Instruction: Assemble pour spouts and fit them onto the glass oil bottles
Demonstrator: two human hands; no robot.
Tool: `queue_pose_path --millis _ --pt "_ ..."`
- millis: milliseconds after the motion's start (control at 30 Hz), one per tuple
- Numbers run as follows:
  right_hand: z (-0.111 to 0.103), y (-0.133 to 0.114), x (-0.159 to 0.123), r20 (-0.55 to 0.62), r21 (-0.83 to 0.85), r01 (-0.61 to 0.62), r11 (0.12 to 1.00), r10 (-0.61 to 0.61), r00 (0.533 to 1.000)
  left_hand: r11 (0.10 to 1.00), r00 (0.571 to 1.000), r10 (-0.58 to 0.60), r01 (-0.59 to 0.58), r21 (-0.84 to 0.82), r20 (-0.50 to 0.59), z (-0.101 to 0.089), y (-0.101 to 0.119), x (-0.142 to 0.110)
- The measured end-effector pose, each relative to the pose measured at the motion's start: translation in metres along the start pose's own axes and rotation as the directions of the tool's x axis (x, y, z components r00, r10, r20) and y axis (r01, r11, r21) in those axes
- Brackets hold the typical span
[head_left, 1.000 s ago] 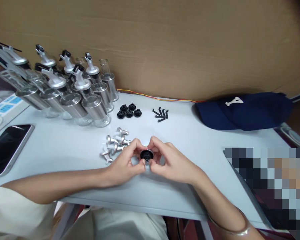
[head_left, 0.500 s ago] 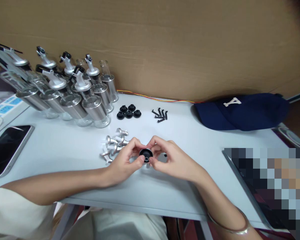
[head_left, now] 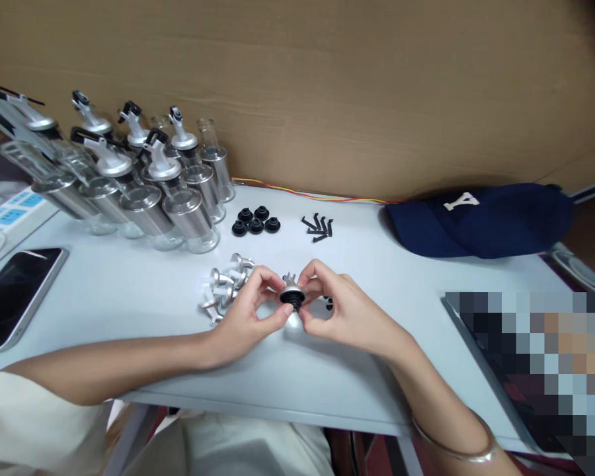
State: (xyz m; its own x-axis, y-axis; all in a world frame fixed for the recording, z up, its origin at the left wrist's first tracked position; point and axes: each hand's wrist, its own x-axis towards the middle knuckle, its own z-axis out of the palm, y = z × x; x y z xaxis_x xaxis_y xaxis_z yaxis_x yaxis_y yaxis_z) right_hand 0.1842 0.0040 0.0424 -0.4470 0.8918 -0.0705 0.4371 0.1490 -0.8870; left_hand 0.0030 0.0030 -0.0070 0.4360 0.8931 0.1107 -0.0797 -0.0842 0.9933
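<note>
Between my two hands is a bottle pourer (head_left: 292,295), with a silver spout on top and a ribbed black stopper beneath. My left hand (head_left: 254,309) pinches it from the left, thumb at the black part. On the other side, the fingertips of my right hand (head_left: 333,305) are closed on it too. Several silver spouts (head_left: 223,283) lie loose just beyond my left hand. Small dark pieces (head_left: 329,303) show partly behind my right fingers. Farther back are several black stoppers (head_left: 256,221) and a cluster of thin black levers (head_left: 318,227).
Several glass bottles with metal sleeves (head_left: 188,211) stand at the back left, some with pourers fitted. A phone (head_left: 20,297) and a power strip (head_left: 10,215) are at the left. A navy cap (head_left: 486,221) lies at the back right, before a cardboard wall (head_left: 317,86).
The pourer has tilted in my fingers: its black underside faced me half a second ago, and now its silver spout points up and away. Both hands stay around it.
</note>
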Motion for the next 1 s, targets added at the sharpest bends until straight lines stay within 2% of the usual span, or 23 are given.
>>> queue_pose_path --millis 233,400,633,833,1000 --pt "-0.0022 0.0042 0.0007 -0.022 -0.165 0.073 0.984 -0.078 0.997 0.975 0.991 0.135 -0.134 0.179 0.004 -0.0015 0.002 -0.0008" --pt "-0.0018 0.005 0.0004 0.011 -0.228 0.083 0.97 -0.083 0.997 0.968 0.985 0.169 -0.171 0.182 0.028 -0.0022 0.0012 0.0003" --pt "-0.0032 0.003 -0.0007 0.002 -0.205 0.094 0.974 -0.095 0.995 0.992 0.997 0.08 -0.08 0.096 0.003 -0.0013 0.0041 -0.0003" --pt "-0.005 0.0015 0.0002 -0.006 -0.175 0.057 0.983 -0.059 0.998 0.999 0.998 0.04 -0.039 -0.011 0.049 -0.0006 0.0015 -0.0041" --pt "-0.0052 0.0013 -0.0004 0.052 -0.149 0.054 0.987 -0.046 0.998 0.996 0.999 0.03 -0.032 0.077 0.034 -0.0015 0.0042 -0.0029"
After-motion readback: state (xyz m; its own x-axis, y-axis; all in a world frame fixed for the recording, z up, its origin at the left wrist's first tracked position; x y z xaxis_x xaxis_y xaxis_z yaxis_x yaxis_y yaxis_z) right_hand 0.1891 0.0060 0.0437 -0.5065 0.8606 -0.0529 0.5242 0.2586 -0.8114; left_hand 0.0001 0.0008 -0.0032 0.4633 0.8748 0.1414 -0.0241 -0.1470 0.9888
